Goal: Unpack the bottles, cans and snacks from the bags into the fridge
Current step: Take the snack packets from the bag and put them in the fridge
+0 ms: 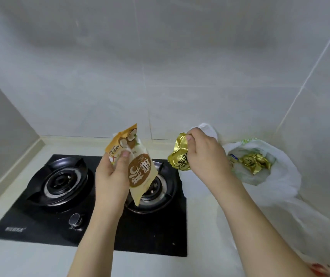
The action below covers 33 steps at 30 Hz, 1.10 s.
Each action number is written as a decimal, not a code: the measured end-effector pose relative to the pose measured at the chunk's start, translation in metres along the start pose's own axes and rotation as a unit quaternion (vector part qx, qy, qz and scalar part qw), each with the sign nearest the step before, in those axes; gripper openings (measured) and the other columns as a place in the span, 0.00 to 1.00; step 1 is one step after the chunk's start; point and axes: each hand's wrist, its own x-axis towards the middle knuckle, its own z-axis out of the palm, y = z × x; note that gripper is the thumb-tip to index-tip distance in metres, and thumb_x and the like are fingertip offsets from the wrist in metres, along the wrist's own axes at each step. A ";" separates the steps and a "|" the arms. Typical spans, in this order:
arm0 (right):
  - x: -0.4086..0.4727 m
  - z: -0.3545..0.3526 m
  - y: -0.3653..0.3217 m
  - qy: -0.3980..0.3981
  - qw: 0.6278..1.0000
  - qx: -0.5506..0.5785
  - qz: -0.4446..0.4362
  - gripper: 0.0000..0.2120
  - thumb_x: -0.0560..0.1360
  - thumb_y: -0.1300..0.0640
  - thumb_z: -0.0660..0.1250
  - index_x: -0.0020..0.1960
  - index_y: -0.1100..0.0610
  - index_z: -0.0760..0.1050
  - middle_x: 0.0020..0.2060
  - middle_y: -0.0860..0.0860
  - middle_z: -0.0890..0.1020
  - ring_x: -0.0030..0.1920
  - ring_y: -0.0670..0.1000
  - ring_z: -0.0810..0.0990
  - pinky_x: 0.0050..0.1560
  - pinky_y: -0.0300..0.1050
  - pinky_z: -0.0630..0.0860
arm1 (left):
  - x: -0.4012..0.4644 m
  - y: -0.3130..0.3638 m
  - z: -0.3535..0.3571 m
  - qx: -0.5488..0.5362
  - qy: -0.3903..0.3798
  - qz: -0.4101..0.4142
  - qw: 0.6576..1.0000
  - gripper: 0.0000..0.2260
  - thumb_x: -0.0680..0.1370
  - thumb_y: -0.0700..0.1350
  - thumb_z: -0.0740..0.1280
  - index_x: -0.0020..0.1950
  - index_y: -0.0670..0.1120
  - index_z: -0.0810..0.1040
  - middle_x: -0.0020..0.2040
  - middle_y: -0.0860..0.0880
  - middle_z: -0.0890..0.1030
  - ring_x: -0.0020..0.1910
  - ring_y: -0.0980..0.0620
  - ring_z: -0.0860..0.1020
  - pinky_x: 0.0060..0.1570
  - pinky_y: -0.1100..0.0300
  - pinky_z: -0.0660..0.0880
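My left hand [113, 172] grips a cream and orange snack packet [138, 168] with a coconut picture, held upright above the stove. My right hand [206, 156] pinches a crumpled gold foil snack packet [180, 154] by its top, just left of the bags. An open white plastic bag [276, 176] lies on the counter at the right, with several more gold foil packets [256, 160] inside. The fridge is not in view.
A black two-burner gas stove [60, 196] is set into the pale counter [40, 260] below my hands. Tiled walls close in behind and to the right. A second plastic bag [310, 236] with something red at its bottom edge lies at the lower right.
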 end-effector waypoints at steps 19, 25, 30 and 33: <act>0.017 0.054 -0.048 -0.128 0.970 0.115 -0.173 0.10 0.83 0.54 0.52 0.52 0.56 0.71 0.35 0.51 0.77 0.35 0.55 0.76 0.36 0.50 0.74 | -0.040 -0.008 -0.038 0.035 0.224 -0.013 0.974 0.09 0.82 0.50 0.63 0.59 0.49 0.77 0.48 0.54 0.85 0.47 0.54 0.84 0.38 0.59 0.80; -0.002 0.072 -0.082 -0.175 0.944 0.143 -0.241 0.10 0.83 0.54 0.52 0.52 0.56 0.71 0.35 0.49 0.77 0.34 0.53 0.75 0.34 0.48 0.71 | -0.075 -0.007 -0.071 0.067 0.304 -0.007 0.950 0.10 0.82 0.51 0.62 0.60 0.50 0.77 0.49 0.56 0.84 0.46 0.60 0.83 0.39 0.62 0.77; -0.036 0.076 -0.131 -0.215 0.913 0.189 -0.289 0.10 0.83 0.53 0.53 0.52 0.55 0.71 0.38 0.49 0.78 0.37 0.52 0.77 0.35 0.48 0.71 | -0.118 0.004 -0.114 0.062 0.374 0.005 0.925 0.11 0.81 0.52 0.62 0.62 0.51 0.77 0.54 0.54 0.84 0.51 0.54 0.83 0.48 0.52 0.79; -0.069 0.075 -0.160 -0.247 0.889 0.201 -0.329 0.09 0.83 0.53 0.53 0.53 0.55 0.71 0.39 0.49 0.78 0.37 0.51 0.76 0.35 0.47 0.71 | -0.152 0.008 -0.140 0.048 0.402 0.008 0.914 0.11 0.81 0.52 0.62 0.62 0.53 0.77 0.54 0.55 0.84 0.53 0.53 0.83 0.50 0.49 0.78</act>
